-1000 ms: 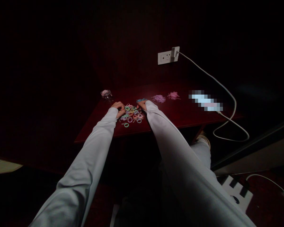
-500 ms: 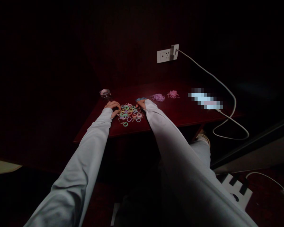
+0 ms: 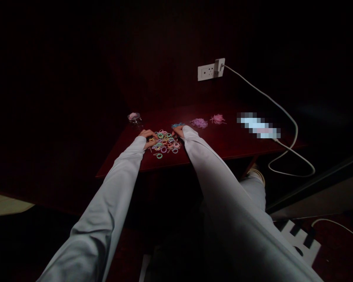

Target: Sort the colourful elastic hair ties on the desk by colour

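Dozens of coloured bands point(image 3: 166, 142) lay in a loose, overlapping pile near the front edge of the dark red table point(image 3: 235, 144), with 1 green band point(image 3: 159, 156) at the pile's near side. 2 hands were at it. The left hand point(image 3: 148, 136) was bent over the pile's left side, its fingers curved to the right and the thumb below them; whether they pinched a band, I could not tell. The right hand point(image 3: 179, 131) pointed down at the pile's far right, just beside a blue heap point(image 3: 177, 125). Its cuff hid part of it, so I could not tell whether its fingers were pressed together or gripping anything.

To the right of the blue heap came 2 more: a purple heap point(image 3: 199, 123), then a pink heap point(image 3: 217, 119). A clear jar point(image 3: 135, 119) stood at the back left. Farther right, 1 white cable point(image 3: 295, 127) ran from a pixelated object point(image 3: 259, 126) to a charger point(image 3: 219, 65) in the wall socket point(image 3: 205, 73).
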Demonstrator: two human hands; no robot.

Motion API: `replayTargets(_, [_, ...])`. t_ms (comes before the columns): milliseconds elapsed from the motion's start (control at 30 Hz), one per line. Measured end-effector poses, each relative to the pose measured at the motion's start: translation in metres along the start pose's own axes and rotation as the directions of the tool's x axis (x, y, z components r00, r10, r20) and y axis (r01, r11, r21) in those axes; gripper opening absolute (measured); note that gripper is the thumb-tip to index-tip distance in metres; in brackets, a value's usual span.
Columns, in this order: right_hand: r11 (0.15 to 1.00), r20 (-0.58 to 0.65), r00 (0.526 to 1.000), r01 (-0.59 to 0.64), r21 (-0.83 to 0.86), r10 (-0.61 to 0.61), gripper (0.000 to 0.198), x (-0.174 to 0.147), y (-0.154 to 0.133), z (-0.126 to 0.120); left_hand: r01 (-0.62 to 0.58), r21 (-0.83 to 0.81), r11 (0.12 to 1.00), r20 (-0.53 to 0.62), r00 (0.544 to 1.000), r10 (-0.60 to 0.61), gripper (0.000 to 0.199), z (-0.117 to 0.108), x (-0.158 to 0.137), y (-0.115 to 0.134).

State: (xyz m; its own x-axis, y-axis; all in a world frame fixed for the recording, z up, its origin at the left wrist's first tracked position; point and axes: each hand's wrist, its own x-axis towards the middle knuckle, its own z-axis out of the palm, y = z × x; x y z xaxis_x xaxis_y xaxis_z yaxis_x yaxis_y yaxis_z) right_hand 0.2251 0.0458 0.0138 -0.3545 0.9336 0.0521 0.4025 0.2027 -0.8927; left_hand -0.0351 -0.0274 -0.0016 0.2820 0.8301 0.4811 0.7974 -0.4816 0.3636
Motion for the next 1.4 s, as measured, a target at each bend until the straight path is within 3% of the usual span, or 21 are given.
replayTargets(267, [1.000, 0.000, 1.000, -0.008, -0.010, 0.008, 0.042, 0.003, 0.003, 0.002, 0.071, -0.177, 0.982, -0.126, 0.988, -0.094, 0.023, 0.000, 0.006, -0.001])
replayTargets(400, [1.000, 0.004, 1.000, -0.010, -0.026, 0.010, 0.041, 0.003, 0.003, 0.002, 0.068, -0.152, 0.986, -0.147, 0.985, -0.091, 0.025, -0.002, 0.007, 0.001])
replayTargets(700, [1.000, 0.010, 1.000, -0.024, -0.018, 0.025, 0.041, 0.002, 0.002, 0.004, 0.113, 0.118, 0.987, -0.088, 0.991, -0.103, 0.015, -0.007, 0.002, -0.007])
replayTargets(933, [1.000, 0.025, 0.999, -0.025, -0.003, 0.025, 0.043, 0.000, 0.000, 0.004, -0.038, 0.124, 0.992, 0.020, 0.999, 0.036, 0.018, -0.004, -0.002, -0.005])
replayTargets(1400, [0.998, 0.036, 0.999, -0.004, -0.067, 0.006, 0.040, -0.002, 0.000, 0.000, -0.015, 0.074, 0.997, 0.018, 1.000, 0.014, 0.016, -0.001, -0.003, -0.005])
